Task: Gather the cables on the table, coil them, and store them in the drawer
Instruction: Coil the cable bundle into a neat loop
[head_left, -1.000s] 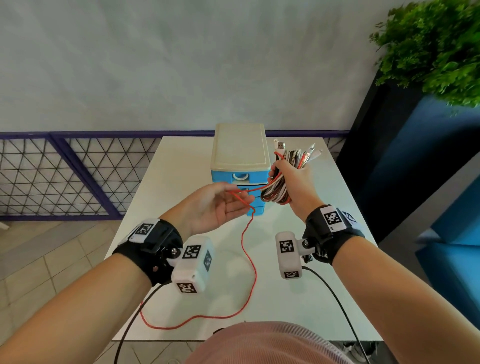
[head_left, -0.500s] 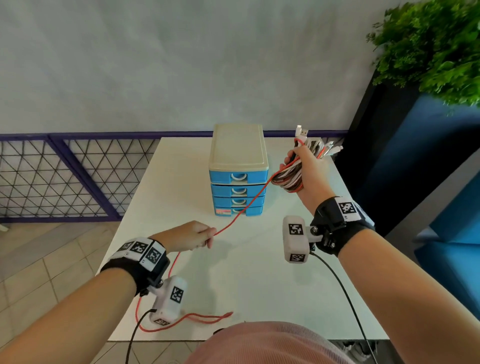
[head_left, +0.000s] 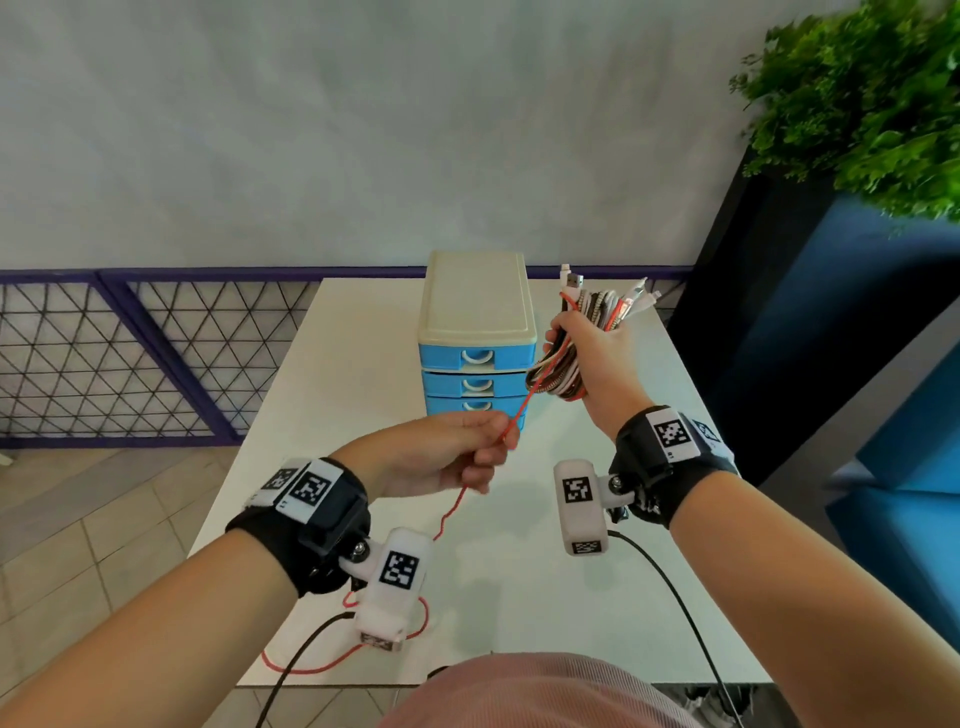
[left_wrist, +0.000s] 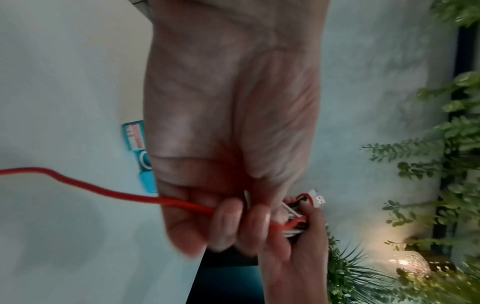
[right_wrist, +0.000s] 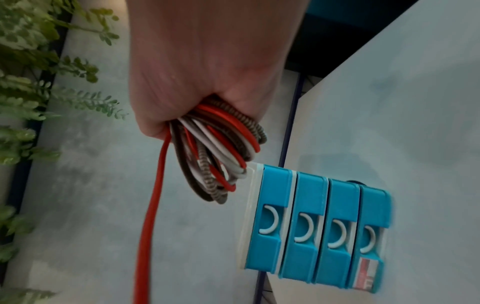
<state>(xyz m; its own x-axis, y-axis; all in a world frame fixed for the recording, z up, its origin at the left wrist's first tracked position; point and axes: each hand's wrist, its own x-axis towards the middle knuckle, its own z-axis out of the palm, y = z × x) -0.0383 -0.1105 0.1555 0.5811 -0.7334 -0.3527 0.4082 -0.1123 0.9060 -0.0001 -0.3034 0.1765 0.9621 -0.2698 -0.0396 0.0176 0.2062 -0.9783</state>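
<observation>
White table (head_left: 363, 332) fills frame centre, grey wall above; blue drawer unit (head_left: 477, 358) mid-table; my right hand (head_left: 597, 358) grips coiled cables (head_left: 558, 374); my left hand (head_left: 441, 457) pinches red cable (head_left: 517, 421); plant (head_left: 872, 98) upper right.

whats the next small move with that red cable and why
Probably carry the left hand up to the coiled cable bundle in the right hand to lay on another loop: the red cable runs between them, its tail loose on the table.
</observation>
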